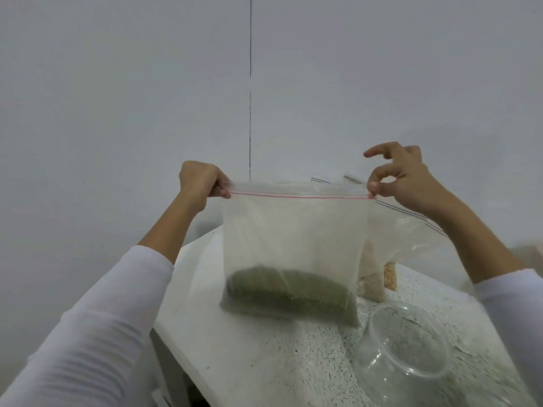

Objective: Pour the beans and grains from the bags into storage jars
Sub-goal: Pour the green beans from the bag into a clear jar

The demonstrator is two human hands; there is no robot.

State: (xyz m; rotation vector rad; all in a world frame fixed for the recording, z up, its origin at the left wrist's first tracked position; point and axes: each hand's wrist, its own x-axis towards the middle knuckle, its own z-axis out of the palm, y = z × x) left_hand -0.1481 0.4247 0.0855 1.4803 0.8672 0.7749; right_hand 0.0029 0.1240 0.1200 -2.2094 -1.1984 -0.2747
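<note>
Clear jar (408,351) below bag (293,230), both hands (202,183) (402,177) at corners.

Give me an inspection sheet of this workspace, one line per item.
Surface: white speckled countertop, its near left edge in view.
Job's things: zip bag of green beans held up by its top corners, red zip line looks closed; empty clear jar open, right of it; two more bags of pale grains and yellowish grains behind.
Clutter: nothing seen.
Grippers: left hand grips the bag's top left corner; right hand pinches the top right corner with thumb and fingers.
Cables: nothing seen.
Surroundings: plain white wall with a thin dark vertical seam.
</note>
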